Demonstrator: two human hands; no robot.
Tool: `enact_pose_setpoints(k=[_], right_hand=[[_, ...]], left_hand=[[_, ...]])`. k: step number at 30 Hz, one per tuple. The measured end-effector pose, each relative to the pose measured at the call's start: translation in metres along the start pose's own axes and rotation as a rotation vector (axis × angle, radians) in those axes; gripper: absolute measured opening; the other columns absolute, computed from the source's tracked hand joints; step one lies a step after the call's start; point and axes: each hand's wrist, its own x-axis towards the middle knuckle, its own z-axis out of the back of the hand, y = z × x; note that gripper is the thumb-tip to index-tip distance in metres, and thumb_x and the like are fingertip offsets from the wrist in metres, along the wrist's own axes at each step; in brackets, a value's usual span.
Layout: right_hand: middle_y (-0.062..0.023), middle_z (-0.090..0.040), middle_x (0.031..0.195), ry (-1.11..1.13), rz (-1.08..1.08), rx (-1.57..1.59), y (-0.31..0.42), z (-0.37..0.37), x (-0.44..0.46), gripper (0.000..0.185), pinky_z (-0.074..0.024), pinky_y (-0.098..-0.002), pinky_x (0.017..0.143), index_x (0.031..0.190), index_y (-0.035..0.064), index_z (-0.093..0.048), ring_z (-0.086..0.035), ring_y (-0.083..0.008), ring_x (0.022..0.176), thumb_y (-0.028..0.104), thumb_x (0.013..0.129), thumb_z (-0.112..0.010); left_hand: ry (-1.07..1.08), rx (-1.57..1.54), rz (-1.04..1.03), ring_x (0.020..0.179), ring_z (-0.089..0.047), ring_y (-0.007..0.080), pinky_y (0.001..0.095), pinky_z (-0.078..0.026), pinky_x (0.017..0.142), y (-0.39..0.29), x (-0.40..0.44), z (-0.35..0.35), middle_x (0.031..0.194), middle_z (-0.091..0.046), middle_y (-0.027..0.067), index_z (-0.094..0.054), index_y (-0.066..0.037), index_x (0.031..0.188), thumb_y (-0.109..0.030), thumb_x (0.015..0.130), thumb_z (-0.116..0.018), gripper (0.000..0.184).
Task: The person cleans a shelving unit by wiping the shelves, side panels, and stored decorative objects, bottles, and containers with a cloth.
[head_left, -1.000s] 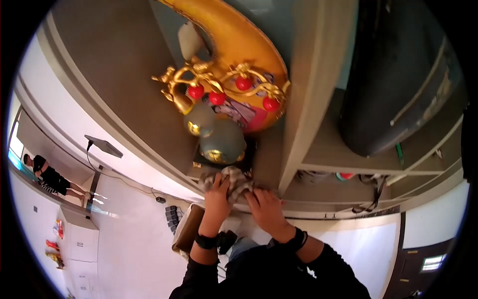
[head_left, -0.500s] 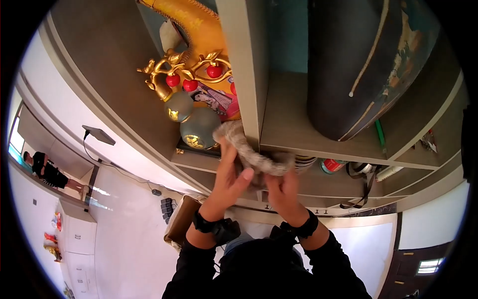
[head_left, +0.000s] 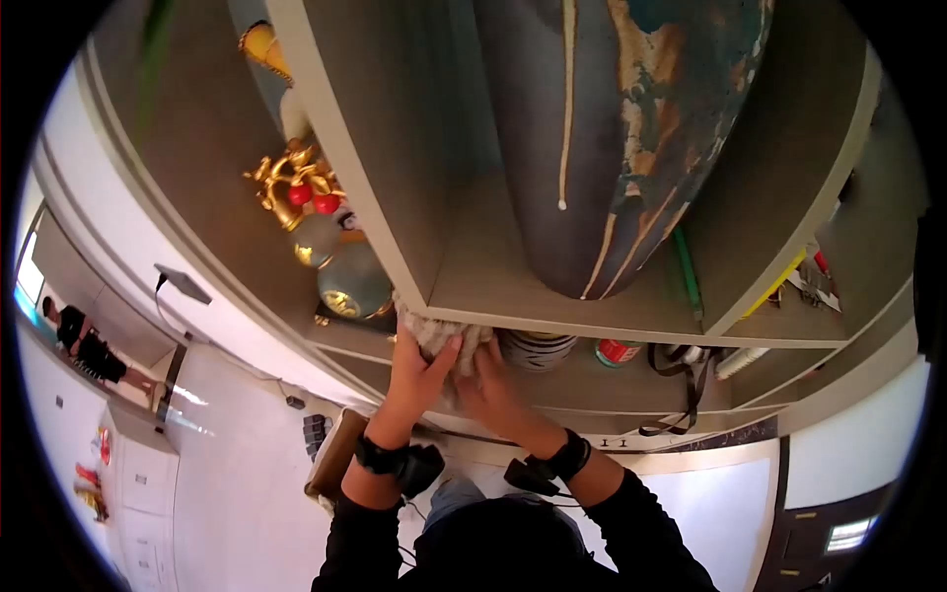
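Observation:
A fuzzy grey-beige cloth (head_left: 439,331) is bunched at the front edge of the shelf, just below the upright divider (head_left: 360,158). My left hand (head_left: 414,373) grips its left side, with the thumb pressed on the fabric. My right hand (head_left: 490,390) closes on the cloth's lower right side, and some of its fingers are hidden in the folds. Left of the cloth stands a grey-green gourd ornament (head_left: 357,276) with gold marks. To the right, on the lower shelf, is a striped round container (head_left: 538,350).
A tall dark vase (head_left: 562,148) fills the middle compartment, beside a green stick (head_left: 688,271). A red-labelled jar (head_left: 617,352) and a dark strap (head_left: 681,395) are on the lower shelf. An open cardboard box (head_left: 335,454) stands on the floor. Another person (head_left: 84,340) is far left.
My view has shifted right, so the shelf contents appear further left. The cloth, stretched between my hands before, is now bunched up, and my hands are closer together.

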Motion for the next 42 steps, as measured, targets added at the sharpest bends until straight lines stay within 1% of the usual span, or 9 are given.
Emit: enact_pose_setpoints(k=[3,7,9,10,18,21,25,34,42], right_hand=[[-0.0291,-0.025,0.121,0.015,-0.151,0.168,0.007,0.029,-0.002,0.046,-0.0398,-0.0423,0.075,0.116,-0.0056,-0.03,-0.041,-0.0467,0.095,0.012,0.077,-0.048],[-0.0208,-0.029,0.118,-0.037,0.073,0.311,0.017,0.022,0.005,0.053,-0.0266,-0.0352,0.089,0.12,-0.0034,-0.026,-0.031,-0.0357,0.108,0.003,0.074,-0.051],[-0.0211,-0.029,0.116,0.059,-0.013,0.336,0.014,0.021,-0.001,0.052,-0.0268,-0.035,0.089,0.12,-0.0032,-0.025,-0.03,-0.0371,0.107,0.003,0.074,-0.05],[-0.025,-0.029,0.111,0.036,0.015,0.26,0.011,0.021,-0.002,0.047,-0.0384,-0.0408,0.074,0.115,-0.0044,-0.029,-0.038,-0.045,0.095,0.006,0.074,-0.049],[-0.021,-0.033,0.111,0.008,-0.044,0.142,-0.017,-0.005,-0.047,0.046,-0.0428,-0.0404,0.061,0.113,0.0016,-0.034,-0.047,-0.0407,0.081,0.002,0.07,-0.05],[-0.0197,-0.034,0.115,0.025,-0.005,0.228,-0.015,0.004,-0.051,0.046,-0.0436,-0.0395,0.067,0.115,0.004,-0.039,-0.047,-0.0382,0.09,0.0,0.07,-0.048],[-0.0157,-0.035,0.12,-0.176,0.35,0.1,0.03,0.037,-0.033,0.051,-0.0392,-0.0395,0.086,0.119,0.0114,-0.041,-0.039,-0.0329,0.109,0.001,0.069,-0.049],[-0.0149,-0.05,0.106,-0.577,0.493,-0.213,0.065,0.125,-0.016,0.035,-0.0317,-0.0467,0.089,0.102,0.0077,-0.052,-0.045,-0.0326,0.104,0.003,0.067,-0.051],[-0.0123,-0.049,0.099,-0.91,0.328,-0.503,0.045,0.185,-0.036,0.036,-0.0328,-0.0409,0.076,0.093,0.0055,-0.048,-0.045,-0.032,0.088,-0.004,0.058,-0.048]], left_hand=[[-0.164,-0.324,0.014,0.099,-0.044,0.0182,0.0288,-0.035,0.084,-0.033,0.022,-0.015,0.107,-0.044,0.0108,-0.026,0.002,0.118,0.001,0.074,-0.05,0.05],[-0.254,-0.06,-0.093,0.098,-0.043,0.0175,0.0278,-0.035,0.083,-0.025,0.022,-0.018,0.107,-0.044,0.0099,-0.027,0.001,0.118,0.0,0.075,-0.048,0.047],[-0.22,0.001,-0.065,0.097,-0.043,0.0156,0.0267,-0.036,0.083,-0.022,0.014,-0.02,0.107,-0.044,0.009,-0.027,0.0,0.118,0.001,0.077,-0.047,0.046],[-0.189,-0.013,-0.01,0.098,-0.043,0.0156,0.0267,-0.035,0.084,-0.02,0.008,-0.022,0.108,-0.043,0.009,-0.026,0.001,0.118,0.0,0.077,-0.046,0.046],[-0.091,0.245,0.142,0.102,-0.043,0.0199,0.0278,-0.034,0.086,0.008,-0.041,-0.034,0.112,-0.043,0.0116,-0.025,0.002,0.121,0.003,0.077,-0.042,0.047],[-0.119,-0.026,0.214,0.103,-0.042,0.0212,0.0285,-0.033,0.087,-0.009,-0.052,-0.029,0.113,-0.043,0.0123,-0.027,0.002,0.12,0.004,0.076,-0.04,0.045],[-0.2,0.514,-0.323,0.105,-0.042,0.0236,0.0342,-0.031,0.09,-0.042,-0.056,-0.014,0.113,-0.042,0.0144,-0.039,0.005,0.11,-0.004,0.078,-0.04,0.034],[-0.044,0.979,-0.308,0.09,-0.039,0.0413,0.0433,-0.033,0.08,-0.131,0.029,-0.036,0.106,-0.04,0.0241,-0.04,0.005,0.101,-0.002,0.059,-0.05,0.044],[-0.161,1.126,-0.395,0.087,-0.045,0.0349,0.0379,-0.04,0.072,-0.096,0.013,-0.063,0.113,-0.043,0.0173,-0.046,0.001,0.09,0.006,0.054,-0.046,0.036]])
